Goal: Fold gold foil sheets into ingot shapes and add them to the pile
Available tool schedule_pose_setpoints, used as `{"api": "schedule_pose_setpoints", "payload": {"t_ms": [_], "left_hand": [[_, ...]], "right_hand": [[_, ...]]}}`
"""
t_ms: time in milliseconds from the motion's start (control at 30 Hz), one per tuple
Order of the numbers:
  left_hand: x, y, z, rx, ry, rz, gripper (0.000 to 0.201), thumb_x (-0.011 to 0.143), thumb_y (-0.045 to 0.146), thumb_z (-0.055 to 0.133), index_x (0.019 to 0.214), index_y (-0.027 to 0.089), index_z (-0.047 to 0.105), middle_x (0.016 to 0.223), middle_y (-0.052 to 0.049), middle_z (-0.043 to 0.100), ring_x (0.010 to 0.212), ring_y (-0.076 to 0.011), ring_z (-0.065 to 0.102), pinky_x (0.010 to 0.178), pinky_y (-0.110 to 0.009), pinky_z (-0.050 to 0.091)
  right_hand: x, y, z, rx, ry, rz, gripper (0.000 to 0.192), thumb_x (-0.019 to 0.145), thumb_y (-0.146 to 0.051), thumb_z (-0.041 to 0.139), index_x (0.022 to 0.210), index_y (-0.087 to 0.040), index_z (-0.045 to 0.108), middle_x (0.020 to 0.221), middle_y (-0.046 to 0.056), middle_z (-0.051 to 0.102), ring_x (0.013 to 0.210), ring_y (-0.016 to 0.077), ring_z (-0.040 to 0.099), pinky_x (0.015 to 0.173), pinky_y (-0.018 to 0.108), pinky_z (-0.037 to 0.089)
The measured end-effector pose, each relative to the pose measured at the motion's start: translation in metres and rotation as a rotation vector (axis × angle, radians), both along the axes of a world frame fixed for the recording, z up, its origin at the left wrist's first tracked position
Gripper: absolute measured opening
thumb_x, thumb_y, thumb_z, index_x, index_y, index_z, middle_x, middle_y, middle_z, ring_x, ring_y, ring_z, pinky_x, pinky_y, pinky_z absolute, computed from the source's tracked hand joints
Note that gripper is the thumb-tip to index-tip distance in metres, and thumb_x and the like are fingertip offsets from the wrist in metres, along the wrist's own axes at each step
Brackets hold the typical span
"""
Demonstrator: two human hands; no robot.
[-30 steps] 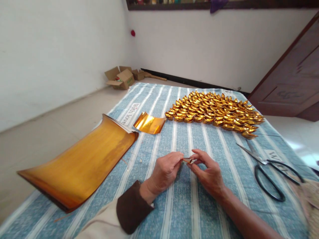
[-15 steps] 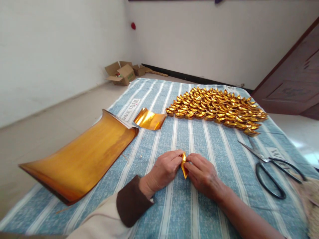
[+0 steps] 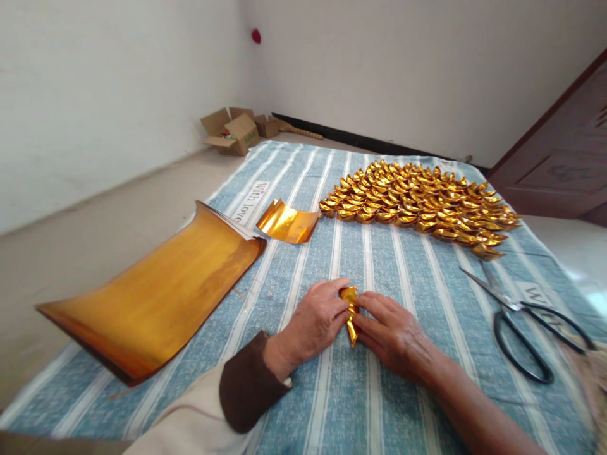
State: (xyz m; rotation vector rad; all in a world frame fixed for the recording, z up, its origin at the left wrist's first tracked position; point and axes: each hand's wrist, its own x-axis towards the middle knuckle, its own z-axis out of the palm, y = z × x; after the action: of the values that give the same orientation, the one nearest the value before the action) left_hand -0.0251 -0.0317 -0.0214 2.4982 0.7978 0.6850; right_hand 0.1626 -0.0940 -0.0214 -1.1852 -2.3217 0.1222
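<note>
Folded gold piece (image 3: 351,328) between both hands, well left of the scissors (image 3: 513,304).
From my remote view, its long axis runs near to far, roughly lengthwise between the fingers. The left hand (image 3: 315,316), on the side away from the scissors, pinches its left edge; the right hand (image 3: 391,332), on the scissors side, pinches its right edge with bunched fingers, thumb hidden from me. Neither hand is nearer: both touch it.

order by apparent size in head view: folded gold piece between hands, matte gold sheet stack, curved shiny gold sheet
1. Matte gold sheet stack
2. Curved shiny gold sheet
3. Folded gold piece, partly hidden
</note>
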Motion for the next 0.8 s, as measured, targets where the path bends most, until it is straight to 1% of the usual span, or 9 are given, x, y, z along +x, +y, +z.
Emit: {"api": "schedule_pose_setpoints", "payload": {"t_ms": [67, 133, 200, 267, 367, 467, 533, 633, 800], "left_hand": [[-0.0002, 0.0001, -0.0019, -0.011, -0.004, 0.02, 0.019, 0.09, 0.02, 0.055, 0.093, 0.016, 0.073, 0.126, -0.017, 0.06, 0.112, -0.0293, 0.058, 0.097, -0.049, 0.046], [-0.0009, 0.0005, -0.0038, -0.018, -0.014, 0.04, 0.017, 0.089, 0.02, 0.058, 0.093, 0.018, 0.074, 0.127, -0.015, 0.06, 0.118, -0.031, 0.054, 0.1, -0.051, 0.043], [-0.0019, 0.0009, -0.0053, -0.004, -0.01, 0.051, 0.014, 0.088, 0.021, 0.06, 0.09, 0.02, 0.074, 0.126, -0.013, 0.061, 0.125, -0.0327, 0.048, 0.104, -0.053, 0.041], [-0.0027, 0.001, -0.0061, 0.029, 0.005, 0.05, 0.012, 0.088, 0.021, 0.061, 0.089, 0.02, 0.073, 0.123, -0.012, 0.062, 0.127, -0.0329, 0.046, 0.104, -0.054, 0.04], [-0.0025, 0.0003, -0.0053, 0.084, -0.006, 0.049, 0.012, 0.088, 0.019, 0.06, 0.09, 0.02, 0.071, 0.116, -0.009, 0.065, 0.122, -0.0291, 0.052, 0.102, -0.052, 0.044], [-0.0011, -0.0011, -0.0038, 0.115, -0.05, 0.073, 0.013, 0.086, 0.015, 0.061, 0.097, 0.017, 0.068, 0.108, -0.009, 0.067, 0.113, -0.0261, 0.056, 0.1, -0.049, 0.047], [-0.0007, -0.0019, -0.0037, 0.136, -0.077, 0.112, 0.018, 0.083, 0.013, 0.064, 0.1, 0.015, 0.066, 0.108, -0.01, 0.066, 0.112, -0.0272, 0.056, 0.098, -0.05, 0.048], [-0.0014, -0.0026, -0.0051, 0.154, -0.098, 0.146, 0.02, 0.078, 0.01, 0.068, 0.098, 0.012, 0.066, 0.109, -0.012, 0.066, 0.113, -0.0294, 0.055, 0.096, -0.05, 0.049], [-0.0035, -0.0024, -0.0089, 0.143, -0.073, 0.137, 0.01, 0.077, 0.011, 0.07, 0.087, 0.013, 0.069, 0.109, -0.013, 0.066, 0.115, -0.0303, 0.054, 0.096, -0.05, 0.049]], "right_hand": [[0.0007, 0.0006, -0.0012, -0.008, -0.003, -0.003, 0.019, 0.094, -0.022, 0.052, 0.107, -0.021, 0.067, 0.111, 0.01, 0.066, 0.108, 0.0256, 0.06, 0.087, 0.041, 0.053], [0.0011, 0.0011, -0.0028, -0.005, 0.004, -0.009, 0.019, 0.094, -0.023, 0.053, 0.107, -0.022, 0.067, 0.111, 0.01, 0.066, 0.106, 0.0249, 0.061, 0.087, 0.04, 0.054], [0.0012, 0.0015, -0.0046, 0.023, 0.02, -0.026, 0.019, 0.094, -0.024, 0.054, 0.106, -0.021, 0.068, 0.112, 0.011, 0.066, 0.107, 0.0248, 0.061, 0.088, 0.04, 0.054], [0.0011, 0.002, -0.0065, 0.059, 0.029, -0.044, 0.018, 0.093, -0.026, 0.056, 0.106, -0.022, 0.068, 0.115, 0.012, 0.064, 0.109, 0.0251, 0.059, 0.09, 0.042, 0.053], [0.0014, 0.0029, -0.0085, 0.099, 0.034, -0.048, 0.018, 0.093, -0.028, 0.056, 0.104, -0.022, 0.069, 0.118, 0.012, 0.063, 0.112, 0.0253, 0.057, 0.093, 0.043, 0.052], [0.0021, 0.0037, -0.0083, 0.116, 0.031, -0.044, 0.018, 0.093, -0.027, 0.055, 0.102, -0.021, 0.07, 0.118, 0.013, 0.062, 0.112, 0.0252, 0.057, 0.092, 0.042, 0.053], [0.0025, 0.0041, -0.0069, 0.112, 0.03, -0.043, 0.02, 0.094, -0.028, 0.054, 0.1, -0.021, 0.071, 0.117, 0.013, 0.062, 0.111, 0.0248, 0.058, 0.091, 0.04, 0.054], [0.0026, 0.0044, -0.0045, 0.095, 0.03, -0.041, 0.022, 0.095, -0.03, 0.052, 0.097, -0.02, 0.072, 0.116, 0.013, 0.063, 0.11, 0.025, 0.059, 0.09, 0.04, 0.054], [0.0028, 0.0041, -0.0036, 0.052, 0.046, -0.04, 0.022, 0.095, -0.029, 0.052, 0.097, -0.02, 0.072, 0.117, 0.014, 0.062, 0.111, 0.0258, 0.058, 0.09, 0.041, 0.053]]}}
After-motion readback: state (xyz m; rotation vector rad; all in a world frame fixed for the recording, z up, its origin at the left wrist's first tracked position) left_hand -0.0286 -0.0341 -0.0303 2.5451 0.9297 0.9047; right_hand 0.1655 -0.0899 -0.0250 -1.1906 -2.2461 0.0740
